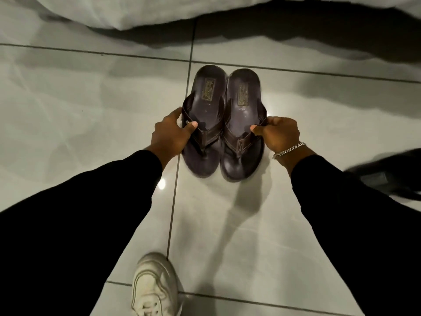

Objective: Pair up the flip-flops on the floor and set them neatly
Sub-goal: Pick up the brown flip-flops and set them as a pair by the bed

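Observation:
Two dark brown flip-flops lie side by side on the glossy white tile floor, heels away from me and toes toward me. My left hand (170, 131) pinches the outer strap of the left flip-flop (205, 103). My right hand (279, 132), with a silver bracelet at the wrist, pinches the outer strap of the right flip-flop (242, 106). The two soles touch along their inner edges. Both arms wear black sleeves.
White bedding (136, 12) hangs down to the floor at the top, with dark shadow beneath it. My white sneaker (155, 286) stands on the tiles at the bottom. A dark blurred object (387, 176) lies at the right edge.

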